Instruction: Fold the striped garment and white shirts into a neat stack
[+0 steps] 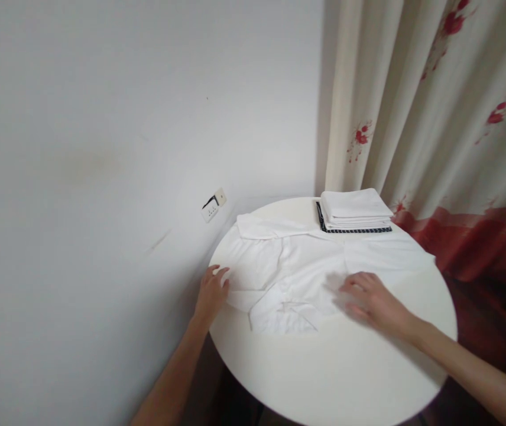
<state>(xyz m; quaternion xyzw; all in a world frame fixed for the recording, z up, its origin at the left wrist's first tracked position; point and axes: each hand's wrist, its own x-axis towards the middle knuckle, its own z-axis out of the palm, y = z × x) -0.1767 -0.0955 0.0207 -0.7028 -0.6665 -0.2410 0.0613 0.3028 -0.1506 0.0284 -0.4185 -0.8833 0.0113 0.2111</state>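
A white shirt point(310, 266) lies spread out on the white round table point(324, 373), a few wrinkles across it and what looks like its collar point(285, 310) toward me. At the table's left edge, my left hand point(213, 290) is beside the cloth, fingers curved and apart, with nothing visible in them. My right hand point(370, 299) is over the near right part of the shirt. Its fingers are bent, apart and partly smeared by motion; whether they touch the fabric I cannot tell.
A stack of folded white cloth point(357, 210) stands at the table's back right on a dark patterned item point(346, 229). A white wall point(146, 148) with a socket point(210, 210) borders the left. Behind, a flowered curtain point(434, 118) with a red lower band hangs.
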